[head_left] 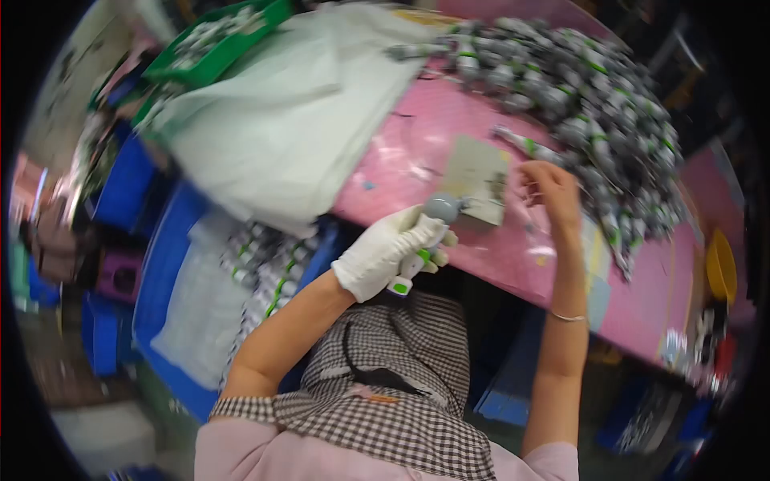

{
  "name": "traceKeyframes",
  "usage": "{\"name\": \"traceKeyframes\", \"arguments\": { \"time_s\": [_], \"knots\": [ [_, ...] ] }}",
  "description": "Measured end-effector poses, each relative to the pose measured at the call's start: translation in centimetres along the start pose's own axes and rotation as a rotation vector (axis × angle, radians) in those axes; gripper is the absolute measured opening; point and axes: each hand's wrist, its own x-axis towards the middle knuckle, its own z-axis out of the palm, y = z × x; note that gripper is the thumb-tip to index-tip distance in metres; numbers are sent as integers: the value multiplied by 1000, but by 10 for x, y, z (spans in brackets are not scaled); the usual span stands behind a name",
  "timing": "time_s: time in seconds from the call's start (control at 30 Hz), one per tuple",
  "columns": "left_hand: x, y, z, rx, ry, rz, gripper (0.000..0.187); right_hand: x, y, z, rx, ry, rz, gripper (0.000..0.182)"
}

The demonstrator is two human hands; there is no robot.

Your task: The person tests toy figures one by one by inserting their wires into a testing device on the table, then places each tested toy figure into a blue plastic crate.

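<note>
My left hand (393, 248), in a white glove, is wrapped around a small white handheld device (415, 263) with green trim. The device has a round grey head (442, 208) that sticks out past the fingers toward the table, and its green-marked end shows below the palm. To the right, my bare right hand (549, 188) is raised over the pink table with its fingers bent together. Whatever lies between those fingertips is too small and blurred to name. A grey-beige block (476, 180) sits on the table between the two hands.
A large heap of similar grey-white-green devices (585, 104) covers the table's (385, 172) far right. White sheeting (273, 120) drapes the left side, beside a green tray (216, 48) of small parts. A blue bin (164, 297) holding more devices stands at my left. A yellow bowl (720, 266) is far right.
</note>
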Motion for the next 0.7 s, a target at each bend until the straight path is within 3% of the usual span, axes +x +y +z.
{"name": "traceKeyframes", "arguments": {
  "time_s": [0.07, 0.17, 0.2, 0.23, 0.27, 0.3, 0.37, 0.47, 0.5, 0.53, 0.6, 0.63, 0.7],
  "knots": [
    [-26, 10, -24, 182, 91, -43, 42, 19, 1, 0, -312, 110, -196, 32],
    [-69, 7, -72, 452, 499, 231, 46, 72, 40, -17, -875, 172, -591, 35],
    [-83, 5, -95, 736, 666, 393, 49, 76, 37, -12, -987, 79, -534, 34],
    [-98, 6, -114, 774, 794, 344, 48, 79, 30, -9, -1111, -5, -471, 34],
    [-110, -1, -143, 1106, 947, 450, 45, 86, 29, -1, -1100, -19, -493, 34],
    [-123, -7, -170, 1238, 1046, 448, 39, 93, 28, 5, -1216, -86, -443, 33],
    [-151, -13, -231, 1558, 1101, 272, 36, 102, 27, 5, -1335, -151, -401, 31],
    [-172, -24, -299, 1841, 1194, 105, 29, 99, 10, 7, -1109, -8, -556, 28],
    [-171, -25, -321, 1997, 1198, 36, 25, 105, 14, 0, -968, 78, -873, 24],
    [-164, -22, -336, 1975, 1228, 43, 25, 98, -1, 1, -924, 97, -772, 22],
    [-138, -13, -363, 2074, 1095, -643, 20, 80, -26, -2, -837, 132, -661, 22],
    [-128, -8, -371, 2056, 1108, -633, 20, 73, -32, -5, -791, 149, -651, 23],
    [-107, 1, -386, 2237, 923, -972, 23, 70, -26, -21, -497, 193, -594, 23]
  ]
}}
